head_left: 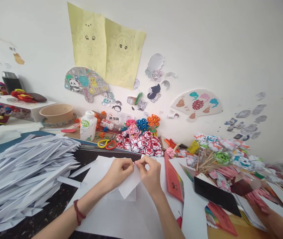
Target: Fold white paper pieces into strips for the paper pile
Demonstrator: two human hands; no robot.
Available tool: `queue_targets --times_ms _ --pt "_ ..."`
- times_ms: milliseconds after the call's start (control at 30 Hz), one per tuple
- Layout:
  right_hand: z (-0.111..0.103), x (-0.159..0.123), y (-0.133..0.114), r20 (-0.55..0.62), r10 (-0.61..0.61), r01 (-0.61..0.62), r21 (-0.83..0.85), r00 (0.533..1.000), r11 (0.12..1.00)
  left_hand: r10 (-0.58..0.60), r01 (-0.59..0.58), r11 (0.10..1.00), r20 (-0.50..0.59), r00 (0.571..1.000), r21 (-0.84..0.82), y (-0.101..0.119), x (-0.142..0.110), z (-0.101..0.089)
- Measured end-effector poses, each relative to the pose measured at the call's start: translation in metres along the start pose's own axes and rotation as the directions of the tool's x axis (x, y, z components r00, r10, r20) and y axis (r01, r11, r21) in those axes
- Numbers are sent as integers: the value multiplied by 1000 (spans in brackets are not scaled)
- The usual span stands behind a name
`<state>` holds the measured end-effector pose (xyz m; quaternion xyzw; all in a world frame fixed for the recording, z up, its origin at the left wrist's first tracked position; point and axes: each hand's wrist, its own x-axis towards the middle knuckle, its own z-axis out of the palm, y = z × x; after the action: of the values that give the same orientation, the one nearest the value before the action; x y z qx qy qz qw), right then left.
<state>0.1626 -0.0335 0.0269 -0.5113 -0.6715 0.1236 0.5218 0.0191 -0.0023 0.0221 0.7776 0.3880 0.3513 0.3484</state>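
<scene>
Both hands meet over a small white sheet of paper (129, 188), its lower corner hanging toward me. My left hand (120, 171), with a dark red bracelet on its wrist, pinches the sheet's upper edge. Close beside it, my right hand (150, 172) pinches the same edge between thumb and fingers. The fingertips nearly touch and hide the pinched part. Beneath lie larger white sheets (121, 220) on the dark tabletop.
A big heap of folded paper strips (24, 179) covers the left. Behind stand a white bottle (88, 126), scissors (107, 143) and red-white paper flowers (141, 143). On the right lie a red packet (173, 179), a black phone-like slab (216, 196) and flowers on sticks (222, 157).
</scene>
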Motion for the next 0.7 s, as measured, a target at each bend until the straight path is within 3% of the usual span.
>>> queue_targets --times_ms 233,433,600,700 --pt "-11 4 1 -123 67 -69 -14 990 998 -8 8 1000 19 1000 -18 4 -1 0" --pt "-33 10 22 -269 133 -134 15 954 991 -31 33 999 74 997 -25 -2 0 -4" --pt "-38 14 37 -438 208 -136 190 875 972 -51 52 998 -61 997 20 -4 3 -14" --pt "-28 12 33 -367 221 -137 242 903 961 10 -12 1000 -168 986 -15 0 3 -14"
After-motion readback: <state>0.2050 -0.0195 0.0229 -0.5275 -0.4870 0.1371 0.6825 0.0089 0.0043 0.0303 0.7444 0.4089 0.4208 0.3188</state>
